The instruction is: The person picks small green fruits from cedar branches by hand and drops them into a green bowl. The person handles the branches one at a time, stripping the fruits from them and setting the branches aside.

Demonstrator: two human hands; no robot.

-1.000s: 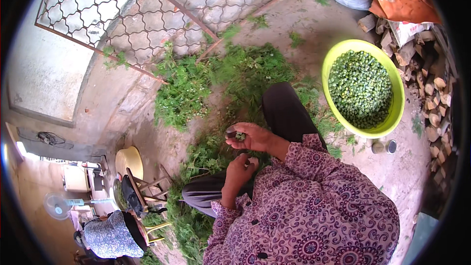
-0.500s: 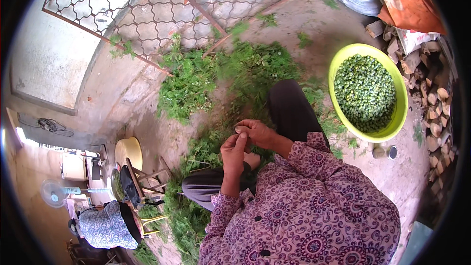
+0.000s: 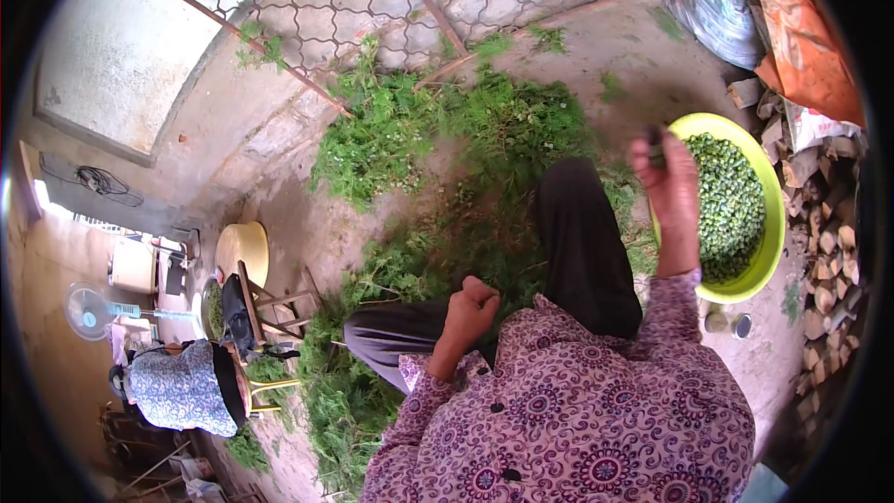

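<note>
My right hand [image 3: 667, 172] is over the left rim of a yellow-green basin [image 3: 778, 210], smeared by motion. A small dark shape [image 3: 656, 145] shows at its fingers, too blurred to name. Inside the basin lies a heap of small round green pods or fruits [image 3: 729, 196]. Close to my lap, my left hand [image 3: 468, 315] is closed with its fingers curled in; what it may hold is hidden. Cut feathery green plants [image 3: 517, 121] with small pale flowers lie on the ground in front of my knees.
Beyond the plants leans a rusty wire-mesh gate [image 3: 410, 0]. Stacked firewood [image 3: 829, 251], a white sack [image 3: 715, 9] and an orange sack [image 3: 801, 42] line the right. Two small cups [image 3: 740, 325] stand below the basin. Another person [image 3: 182, 387] sits at left near a fan [image 3: 90, 311].
My hands were together over my lap, fingers pinched. The right has swung up and right to the basin, while the left stays near my lap, now in a fist. The view has shifted slightly.
</note>
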